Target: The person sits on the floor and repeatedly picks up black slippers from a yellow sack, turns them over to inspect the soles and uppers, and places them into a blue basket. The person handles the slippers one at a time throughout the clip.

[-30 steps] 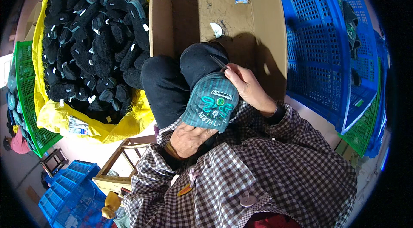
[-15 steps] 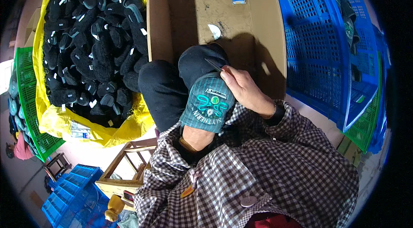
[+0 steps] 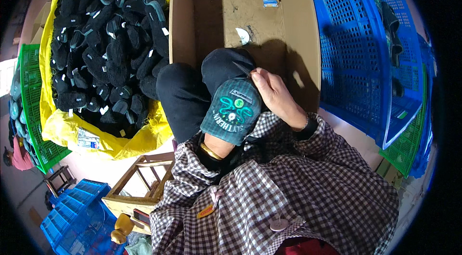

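Observation:
A dark green striped slipper point(image 3: 230, 119), embroidered in bright green and pale thread, is pulled over my left hand point(image 3: 222, 145) in front of my knees. Only the heel of that hand and a gold bangle point(image 3: 210, 152) show; its fingers are hidden inside the slipper. My right hand point(image 3: 276, 93) is closed at the slipper's far right edge, thumb and fingers together. From its fingertips sticks out a thin, dark pointed tool point(image 3: 241, 67), angled to the far left. Most of the tool is covered by the hand.
On the left a yellow sack point(image 3: 120, 149) is filled with black fuzzy slippers point(image 3: 103, 57). Beyond my knees stands a cardboard box point(image 3: 231, 2) with scraps inside. Blue crates point(image 3: 346, 52) rise on the right. A wooden stool point(image 3: 132, 202) and a blue crate point(image 3: 79, 216) are at lower left.
The slipper has tilted slightly on my left hand. My right hand with the pointed tool stays by its far edge. The whole view has shifted a little.

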Available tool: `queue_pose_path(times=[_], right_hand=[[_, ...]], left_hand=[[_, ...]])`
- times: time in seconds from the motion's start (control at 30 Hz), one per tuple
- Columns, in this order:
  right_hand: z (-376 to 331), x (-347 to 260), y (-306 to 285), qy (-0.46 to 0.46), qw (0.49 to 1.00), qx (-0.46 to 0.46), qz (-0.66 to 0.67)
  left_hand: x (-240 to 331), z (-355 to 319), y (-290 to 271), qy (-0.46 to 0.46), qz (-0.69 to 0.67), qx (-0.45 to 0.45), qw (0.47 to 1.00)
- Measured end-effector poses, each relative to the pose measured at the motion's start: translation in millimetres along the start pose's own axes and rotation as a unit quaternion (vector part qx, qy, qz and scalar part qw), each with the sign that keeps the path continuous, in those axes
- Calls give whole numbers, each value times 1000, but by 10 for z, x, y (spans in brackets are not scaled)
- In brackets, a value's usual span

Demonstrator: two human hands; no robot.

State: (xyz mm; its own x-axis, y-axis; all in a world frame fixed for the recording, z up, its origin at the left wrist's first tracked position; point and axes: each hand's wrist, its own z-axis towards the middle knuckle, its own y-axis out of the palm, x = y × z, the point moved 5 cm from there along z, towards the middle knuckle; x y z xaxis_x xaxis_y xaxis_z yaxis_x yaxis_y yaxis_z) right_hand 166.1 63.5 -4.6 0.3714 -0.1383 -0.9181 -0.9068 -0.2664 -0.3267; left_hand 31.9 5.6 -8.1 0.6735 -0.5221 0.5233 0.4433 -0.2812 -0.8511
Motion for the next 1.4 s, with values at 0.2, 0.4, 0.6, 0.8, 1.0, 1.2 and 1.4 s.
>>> queue_pose_path(times=[0.2, 0.4, 0.6, 0.8, 1.0, 1.2, 1.4], right_hand=[[39, 59, 102, 2, 999, 29, -18], [38, -32, 133, -18, 993, 22, -113], [-10, 22, 161, -1, 995, 40, -90], [-98, 86, 121, -9, 995, 67, -73], [-70, 59, 81, -61, 992, 77, -81], [10, 40, 47, -55, 991, 35, -113], [-21, 151, 2, -68, 994, 85, -5]], left_hand=[[54, -42, 106, -36, -103, 35, 993], [-32, -28, 98, 28, -100, 15, 994], [9, -49, 114, 3, -65, 6, 998], [140, -267, -113, -30, -95, 83, 992], [89, -140, 11, -71, -92, 126, 985], [1, 187, -121, 17, -66, 34, 997], [-28, 140, -83, 30, -96, 39, 994]])
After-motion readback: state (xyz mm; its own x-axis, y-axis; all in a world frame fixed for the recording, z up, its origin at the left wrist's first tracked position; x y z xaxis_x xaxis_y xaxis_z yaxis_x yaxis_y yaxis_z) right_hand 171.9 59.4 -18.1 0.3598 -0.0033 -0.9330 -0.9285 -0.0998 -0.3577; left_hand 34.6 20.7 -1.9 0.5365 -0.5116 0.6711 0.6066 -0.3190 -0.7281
